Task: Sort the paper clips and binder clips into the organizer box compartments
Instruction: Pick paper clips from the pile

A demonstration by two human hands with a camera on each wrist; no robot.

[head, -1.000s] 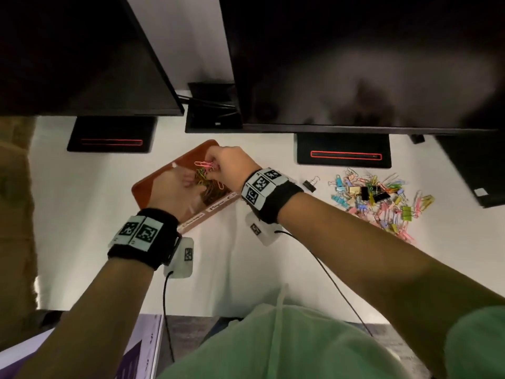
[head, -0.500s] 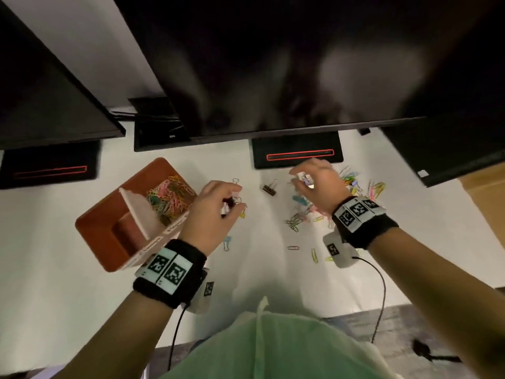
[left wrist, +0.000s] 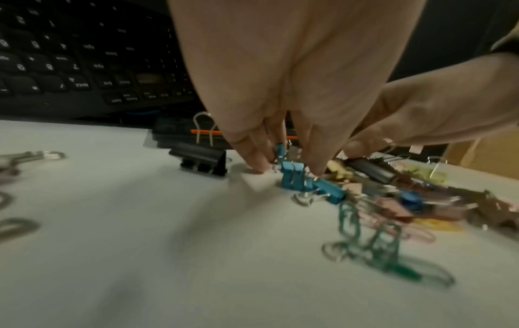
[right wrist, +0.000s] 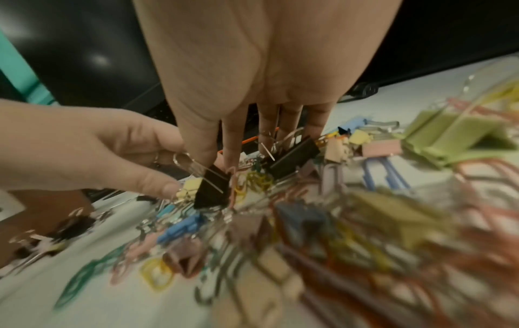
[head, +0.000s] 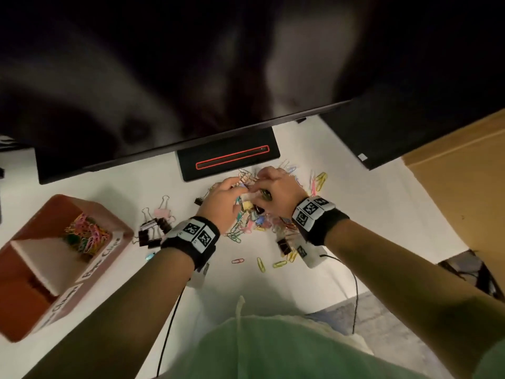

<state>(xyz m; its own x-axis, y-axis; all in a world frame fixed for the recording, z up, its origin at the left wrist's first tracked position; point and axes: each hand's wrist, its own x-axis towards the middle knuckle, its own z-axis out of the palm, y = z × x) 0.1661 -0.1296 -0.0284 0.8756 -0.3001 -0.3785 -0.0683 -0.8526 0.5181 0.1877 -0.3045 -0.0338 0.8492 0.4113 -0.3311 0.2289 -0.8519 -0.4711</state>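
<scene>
The reddish organizer box (head: 101, 257) stands at the left, with coloured paper clips (head: 87, 236) in its far compartment. Both hands are down in the mixed pile of clips (head: 259, 222) in front of the monitor stand. My left hand (head: 237, 187) (left wrist: 286, 166) pinches the wire handle of a blue binder clip (left wrist: 293, 177) between its fingertips. Just to its right, my right hand (head: 258, 187) (right wrist: 219, 159) pinches the handles of a black binder clip (right wrist: 210, 190). A second black binder clip (right wrist: 295, 155) lies under its other fingers.
Black binder clips (head: 151, 232) and a pink one (head: 161, 212) lie between the box and the pile. Loose paper clips (head: 261, 263) lie nearer me. A monitor stand (head: 226, 160) sits behind the pile, a keyboard (left wrist: 84, 66) far left and a cardboard box (head: 464, 173) to the right.
Both hands left the organizer box for the pile. In the last half second my left hand moved right, joined the right hand and took hold of a clip.
</scene>
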